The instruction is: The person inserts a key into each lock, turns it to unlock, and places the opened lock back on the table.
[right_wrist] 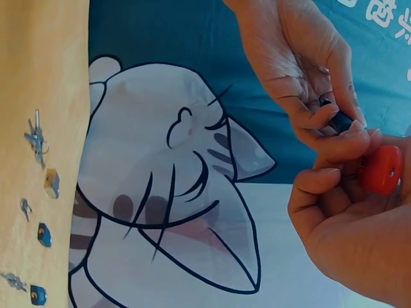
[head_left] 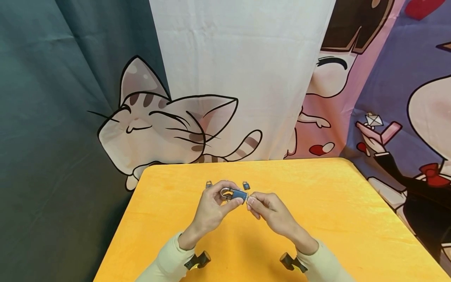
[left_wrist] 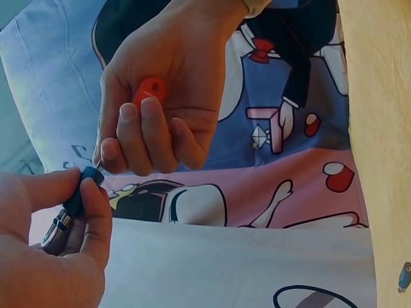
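Observation:
My left hand [head_left: 210,209] pinches a blue padlock [head_left: 239,196] between thumb and fingers, its silver shackle pointing left. The fingertips of my right hand [head_left: 276,215] meet at the padlock's lower end. There, a thin metal key shaft [left_wrist: 99,165] shows between padlock and fingers in the left wrist view. A red plastic piece with a hole [right_wrist: 383,170] lies within the curled right fingers and palm. Most of the key is hidden by those fingers. Both hands are raised in front of me above the yellow table [head_left: 317,219].
Beyond the hands, a small blue padlock [head_left: 246,185] lies on the table, and another padlock [head_left: 209,183] partly shows behind the left hand. The right wrist view shows bunches of keys [right_wrist: 36,138] beside several padlocks. A cartoon-printed cloth [head_left: 246,78] hangs behind the table.

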Available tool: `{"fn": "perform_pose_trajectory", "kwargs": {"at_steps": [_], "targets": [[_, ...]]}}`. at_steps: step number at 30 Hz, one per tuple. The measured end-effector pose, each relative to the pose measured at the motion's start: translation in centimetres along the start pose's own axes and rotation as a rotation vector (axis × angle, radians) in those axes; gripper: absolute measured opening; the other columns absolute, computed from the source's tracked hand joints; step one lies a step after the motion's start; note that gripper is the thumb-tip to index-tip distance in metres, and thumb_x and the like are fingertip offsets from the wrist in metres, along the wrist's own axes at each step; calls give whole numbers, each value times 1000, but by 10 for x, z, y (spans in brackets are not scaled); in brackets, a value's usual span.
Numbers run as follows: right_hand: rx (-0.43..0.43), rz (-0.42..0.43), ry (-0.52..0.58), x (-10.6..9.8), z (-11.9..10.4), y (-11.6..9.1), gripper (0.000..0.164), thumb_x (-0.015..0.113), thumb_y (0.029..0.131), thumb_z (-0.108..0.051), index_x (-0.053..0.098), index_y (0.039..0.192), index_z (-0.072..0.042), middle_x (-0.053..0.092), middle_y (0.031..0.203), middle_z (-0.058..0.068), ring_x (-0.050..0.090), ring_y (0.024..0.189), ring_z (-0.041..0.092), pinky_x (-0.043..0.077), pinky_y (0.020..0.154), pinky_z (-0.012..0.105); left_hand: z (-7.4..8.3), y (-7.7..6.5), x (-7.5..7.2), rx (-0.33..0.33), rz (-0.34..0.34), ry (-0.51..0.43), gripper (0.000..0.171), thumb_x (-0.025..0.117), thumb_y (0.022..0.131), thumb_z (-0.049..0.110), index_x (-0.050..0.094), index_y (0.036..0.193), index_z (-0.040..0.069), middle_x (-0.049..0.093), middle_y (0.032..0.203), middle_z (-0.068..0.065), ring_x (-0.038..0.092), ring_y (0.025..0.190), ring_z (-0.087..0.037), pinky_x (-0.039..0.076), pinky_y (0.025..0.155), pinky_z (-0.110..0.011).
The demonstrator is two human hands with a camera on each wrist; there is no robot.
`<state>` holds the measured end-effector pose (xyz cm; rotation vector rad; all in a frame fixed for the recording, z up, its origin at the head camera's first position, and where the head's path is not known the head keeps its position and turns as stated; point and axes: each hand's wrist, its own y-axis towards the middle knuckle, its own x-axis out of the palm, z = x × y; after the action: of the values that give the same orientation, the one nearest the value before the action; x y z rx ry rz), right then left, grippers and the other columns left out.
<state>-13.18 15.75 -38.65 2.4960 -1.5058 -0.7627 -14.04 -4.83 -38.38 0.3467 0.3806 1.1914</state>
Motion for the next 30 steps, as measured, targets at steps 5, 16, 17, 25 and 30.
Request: {"fn": "perform_pose_trajectory", "kwargs": {"at_steps": [5,16,17,25,30], "targets": [[-77,60,-60,4,-1,0,26,44,104,-4,60,85,-12,46,61,5,43,57,5,40,52,25,2,0,0,-13,6,-16,28,73,87,5,62,112,-2,61,111,-19,64,95,-13,57,79,-22],[-127,116,-110,8,1,-1,27,45,101,2,59,85,-14,46,62,2,40,56,4,38,51,22,4,0,0,0,20,-43,29,74,86,4,62,113,0,61,112,-20,63,94,-13,56,77,-20],[-132,118,-109,8,1,-1,27,45,101,2,59,85,-14,46,63,2,40,56,4,38,51,22,3,0,0,-1,21,-46,30,74,86,4,62,113,-1,61,113,-20,63,94,-12,56,77,-20],[-173,133,-90,10,4,0,27,45,100,5,57,84,-12,45,64,2,39,56,6,36,48,23,-1,-2,2,-14,30,-82,31,74,86,4,61,113,-2,59,114,-21,64,98,-12,58,80,-23],[-191,148,-85,11,6,1,27,45,100,7,58,84,-12,45,64,2,38,55,6,36,48,23,-4,-4,5,-46,47,-111,28,73,87,7,63,110,-4,58,108,-21,66,94,-9,59,82,-25]]}}
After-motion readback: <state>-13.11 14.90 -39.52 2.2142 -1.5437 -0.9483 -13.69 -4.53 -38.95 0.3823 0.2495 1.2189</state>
